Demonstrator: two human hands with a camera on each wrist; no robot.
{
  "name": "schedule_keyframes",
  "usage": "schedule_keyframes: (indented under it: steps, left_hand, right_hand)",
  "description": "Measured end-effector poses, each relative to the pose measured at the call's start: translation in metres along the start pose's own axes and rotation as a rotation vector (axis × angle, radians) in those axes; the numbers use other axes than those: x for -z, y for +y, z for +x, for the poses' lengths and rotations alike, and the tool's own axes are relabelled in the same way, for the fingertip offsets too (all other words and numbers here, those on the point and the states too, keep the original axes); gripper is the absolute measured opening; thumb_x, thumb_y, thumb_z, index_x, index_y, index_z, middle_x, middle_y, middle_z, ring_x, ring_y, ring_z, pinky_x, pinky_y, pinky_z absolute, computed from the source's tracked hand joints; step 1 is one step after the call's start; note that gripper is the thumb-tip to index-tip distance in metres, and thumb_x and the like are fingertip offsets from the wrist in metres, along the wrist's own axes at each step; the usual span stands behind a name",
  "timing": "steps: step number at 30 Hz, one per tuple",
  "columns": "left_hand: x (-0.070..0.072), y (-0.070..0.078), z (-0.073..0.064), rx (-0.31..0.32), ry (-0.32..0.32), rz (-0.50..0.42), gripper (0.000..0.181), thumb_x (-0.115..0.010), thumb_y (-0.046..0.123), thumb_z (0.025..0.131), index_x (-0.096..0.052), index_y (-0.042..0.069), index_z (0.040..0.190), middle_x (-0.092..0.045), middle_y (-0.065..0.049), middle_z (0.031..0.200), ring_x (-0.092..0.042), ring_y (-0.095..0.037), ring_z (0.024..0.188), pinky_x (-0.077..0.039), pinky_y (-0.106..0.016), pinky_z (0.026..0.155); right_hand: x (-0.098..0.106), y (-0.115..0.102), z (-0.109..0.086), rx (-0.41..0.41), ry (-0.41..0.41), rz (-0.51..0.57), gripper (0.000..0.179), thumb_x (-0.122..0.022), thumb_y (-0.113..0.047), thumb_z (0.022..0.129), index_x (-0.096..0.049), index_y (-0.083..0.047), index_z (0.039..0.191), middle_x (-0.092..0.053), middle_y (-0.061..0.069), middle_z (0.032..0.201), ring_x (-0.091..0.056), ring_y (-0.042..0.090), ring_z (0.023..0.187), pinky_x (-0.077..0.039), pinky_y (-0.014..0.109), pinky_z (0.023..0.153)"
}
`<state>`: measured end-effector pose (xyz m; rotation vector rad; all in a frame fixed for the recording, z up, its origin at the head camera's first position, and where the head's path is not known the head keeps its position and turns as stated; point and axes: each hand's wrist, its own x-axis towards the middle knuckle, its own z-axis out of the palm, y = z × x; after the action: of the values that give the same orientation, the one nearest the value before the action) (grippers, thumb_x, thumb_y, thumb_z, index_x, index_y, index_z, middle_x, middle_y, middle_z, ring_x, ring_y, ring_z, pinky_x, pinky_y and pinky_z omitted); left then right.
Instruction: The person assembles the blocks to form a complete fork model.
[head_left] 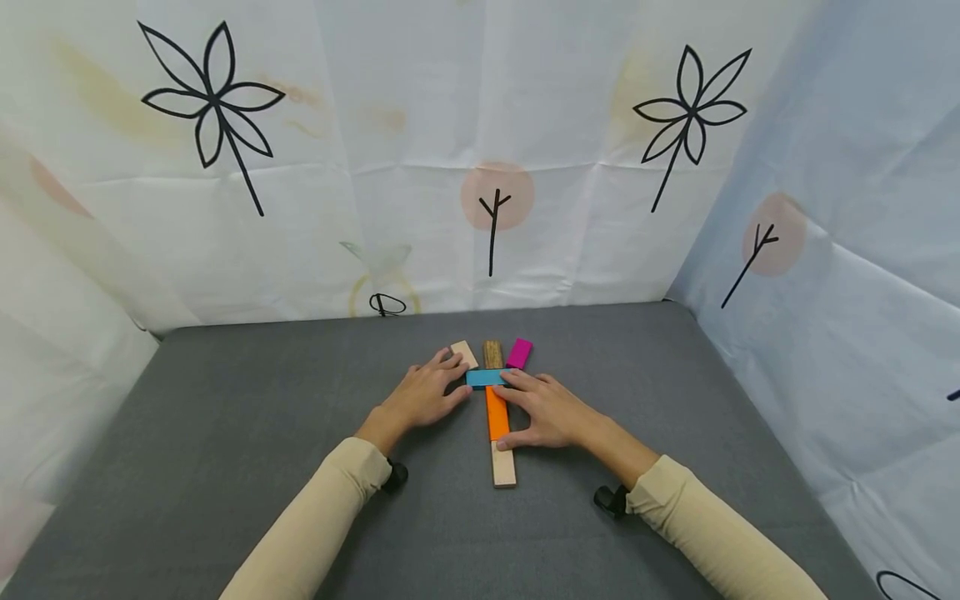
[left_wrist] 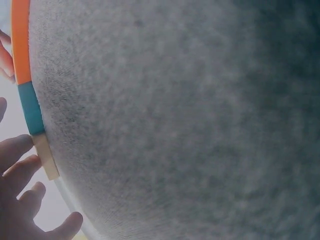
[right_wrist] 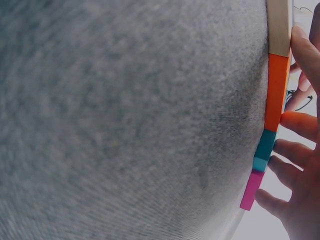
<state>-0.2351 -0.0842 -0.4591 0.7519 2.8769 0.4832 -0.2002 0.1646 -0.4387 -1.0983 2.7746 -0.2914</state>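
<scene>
Flat blocks lie together on the grey table. A blue block lies crosswise, with an orange block running down from it to a pale wooden block. Above the blue one fan out another pale wooden block, a speckled brown block and a magenta block. My left hand has spread fingers at the upper pale block and the blue block's left end. With fingers extended, my right hand touches the blue block's right end; its thumb is by the orange-pale joint.
Grey cloth covers the tabletop on both sides of the blocks. White fabric walls with printed flowers and trees stand behind and at the sides. A dark wrist device sits by the right sleeve, another by the left.
</scene>
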Motion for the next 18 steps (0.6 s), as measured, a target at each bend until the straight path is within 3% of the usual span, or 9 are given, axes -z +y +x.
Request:
schedule_keyframes:
  steps: [14, 18]
  left_hand:
    - [0.002, 0.000, 0.004, 0.013, -0.018, -0.034, 0.056, -0.049, 0.043, 0.104, -0.047, 0.011, 0.150, -0.037, -0.010, 0.157, -0.023, -0.033, 0.149, -0.031, -0.063, 0.108]
    - [0.007, -0.005, 0.000, 0.022, -0.001, -0.051, 0.057, -0.049, 0.042, 0.104, -0.043, 0.011, 0.152, -0.034, -0.012, 0.159, -0.023, -0.033, 0.149, -0.030, -0.064, 0.108]
  right_hand:
    - [0.006, -0.001, 0.003, 0.006, 0.004, -0.036, 0.085, -0.064, -0.063, 0.088, -0.044, -0.009, 0.151, -0.034, 0.017, 0.158, -0.035, 0.032, 0.143, -0.027, 0.060, 0.112]
    - [0.015, 0.008, 0.001, -0.045, 0.048, -0.041, 0.081, -0.063, -0.058, 0.091, -0.044, -0.007, 0.151, -0.035, 0.017, 0.157, -0.033, 0.034, 0.144, -0.023, 0.062, 0.113]
